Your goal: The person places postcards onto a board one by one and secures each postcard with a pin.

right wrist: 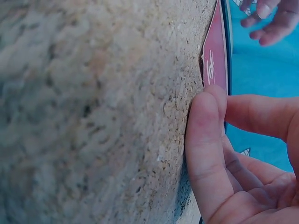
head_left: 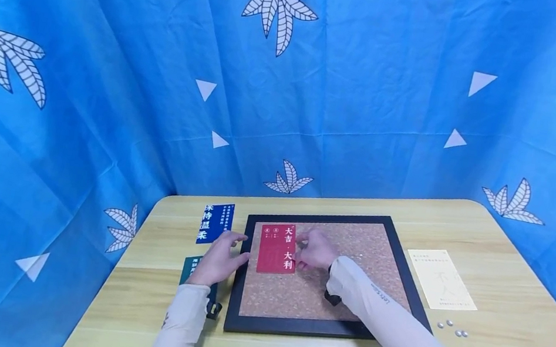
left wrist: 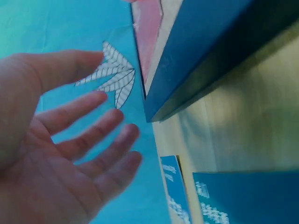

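Note:
A red card [head_left: 278, 249] with white characters lies on the left part of a cork board [head_left: 329, 305] in a black frame. My right hand [head_left: 318, 249] pinches the card's right edge between thumb and fingertips; the card [right wrist: 217, 51] runs away from those fingers in the right wrist view. Over the board's left frame edge, my left hand [head_left: 220, 258] hovers with nothing in it. Its fingers are spread and loosely bent in the left wrist view, where the hand [left wrist: 79, 154] is apart from the frame [left wrist: 187, 60].
Left of the board lie a blue card [head_left: 220, 219] and a dark green card [head_left: 186, 270], the latter partly hidden by my left arm. A cream card [head_left: 441, 279] and several small silvery round pieces [head_left: 450, 323] lie to the right. Blue patterned cloth [head_left: 375, 92] hangs behind the table.

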`<state>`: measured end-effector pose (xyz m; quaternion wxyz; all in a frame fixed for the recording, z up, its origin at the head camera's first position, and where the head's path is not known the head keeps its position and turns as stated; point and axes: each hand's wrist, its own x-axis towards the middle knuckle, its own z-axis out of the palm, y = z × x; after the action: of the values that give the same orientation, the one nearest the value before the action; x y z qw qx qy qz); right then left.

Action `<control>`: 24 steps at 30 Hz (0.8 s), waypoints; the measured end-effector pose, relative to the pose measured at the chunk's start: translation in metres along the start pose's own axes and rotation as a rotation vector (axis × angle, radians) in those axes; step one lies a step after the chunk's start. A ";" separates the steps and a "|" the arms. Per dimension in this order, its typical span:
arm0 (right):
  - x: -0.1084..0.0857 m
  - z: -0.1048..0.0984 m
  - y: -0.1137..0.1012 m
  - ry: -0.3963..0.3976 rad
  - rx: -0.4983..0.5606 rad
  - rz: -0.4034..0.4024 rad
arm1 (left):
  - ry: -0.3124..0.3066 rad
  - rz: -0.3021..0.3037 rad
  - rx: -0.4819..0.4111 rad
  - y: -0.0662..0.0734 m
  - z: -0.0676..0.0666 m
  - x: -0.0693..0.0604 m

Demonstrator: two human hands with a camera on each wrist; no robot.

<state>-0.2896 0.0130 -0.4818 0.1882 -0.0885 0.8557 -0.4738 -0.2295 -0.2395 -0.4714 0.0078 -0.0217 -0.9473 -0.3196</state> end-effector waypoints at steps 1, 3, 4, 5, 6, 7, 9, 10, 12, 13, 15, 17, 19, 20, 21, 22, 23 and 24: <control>0.000 0.000 0.000 0.001 -0.002 -0.001 | -0.009 0.021 0.023 0.002 0.000 0.001; 0.000 0.000 0.000 0.001 -0.001 -0.001 | -0.036 0.064 0.074 0.006 0.002 0.003; -0.001 0.000 0.000 0.001 -0.001 0.000 | -0.053 0.081 0.099 0.009 0.002 0.004; -0.001 -0.001 0.000 0.000 0.001 0.001 | -0.070 0.100 0.128 0.010 0.003 0.004; -0.001 -0.001 0.000 0.000 0.001 0.001 | -0.089 0.114 0.152 0.012 0.004 0.004; -0.002 0.000 -0.001 -0.002 0.004 0.002 | -0.107 0.132 0.177 0.013 0.004 0.004; -0.002 0.000 -0.001 -0.003 0.007 0.001 | -0.137 0.163 0.228 0.015 0.006 0.005; -0.002 0.000 -0.001 -0.003 0.004 -0.002 | -0.149 0.176 0.253 0.015 0.007 0.005; -0.002 0.001 -0.002 -0.006 0.005 -0.003 | -0.166 0.203 0.288 0.014 0.008 0.004; -0.002 0.001 -0.002 -0.009 0.008 -0.003 | -0.173 0.213 0.302 0.013 0.009 0.004; -0.003 0.001 -0.002 -0.010 0.010 -0.004 | -0.185 0.229 0.318 0.011 0.009 0.004; -0.002 0.001 -0.002 -0.012 0.020 -0.002 | -0.202 0.239 0.324 0.010 0.009 0.003; -0.002 0.001 -0.001 -0.012 0.025 -0.006 | -0.214 0.252 0.327 0.008 0.010 0.003; -0.001 0.001 0.000 -0.012 0.024 -0.011 | -0.218 0.259 0.328 0.008 0.010 0.003; -0.001 0.001 0.000 -0.013 0.027 -0.012 | -0.224 0.262 0.330 0.007 0.010 0.004; -0.001 0.001 0.000 -0.015 0.031 -0.014 | -0.226 0.266 0.329 0.007 0.010 0.004; 0.000 0.000 0.001 -0.016 0.034 -0.015 | -0.229 0.266 0.328 0.007 0.010 0.004; 0.000 0.000 0.001 -0.014 0.036 -0.016 | -0.230 0.268 0.329 0.007 0.010 0.004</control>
<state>-0.2895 0.0132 -0.4829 0.1921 -0.0952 0.8451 -0.4898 -0.2336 -0.2279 -0.4750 -0.0542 -0.1817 -0.9699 -0.1526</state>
